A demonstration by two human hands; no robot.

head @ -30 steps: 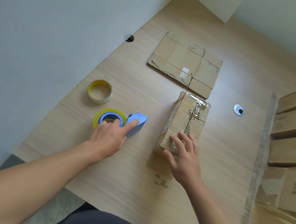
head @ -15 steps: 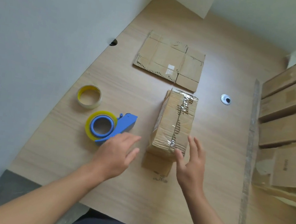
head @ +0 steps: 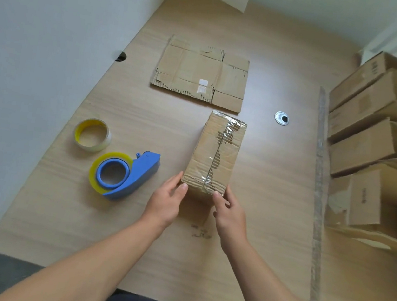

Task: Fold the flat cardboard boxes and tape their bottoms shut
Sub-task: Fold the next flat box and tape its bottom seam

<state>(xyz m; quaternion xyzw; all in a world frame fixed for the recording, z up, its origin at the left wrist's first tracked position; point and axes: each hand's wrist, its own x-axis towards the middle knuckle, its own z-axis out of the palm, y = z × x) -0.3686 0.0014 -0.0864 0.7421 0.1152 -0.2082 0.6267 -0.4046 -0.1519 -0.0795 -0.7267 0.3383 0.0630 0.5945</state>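
A folded cardboard box (head: pixel 217 153) stands on the wooden table (head: pixel 262 196) with clear tape running along its upper seam. My left hand (head: pixel 165 201) touches the box's near left corner, thumb against the near face. My right hand (head: pixel 228 212) touches the near right corner with its thumb on the edge. A blue tape dispenser (head: pixel 123 174) with a yellowish roll lies left of the box. A flat cardboard box (head: pixel 200 73) lies farther back on the table.
A loose roll of tape (head: pixel 92 135) sits beside the dispenser near the white wall. Several folded boxes (head: pixel 377 128) are stacked at the right edge. A metal grommet (head: pixel 281 117) and a strip of tape (head: pixel 318 204) mark the table's right side.
My left hand left the tape dispenser and moved right to the box's near left corner. My right hand slid off the box top to its near right corner.
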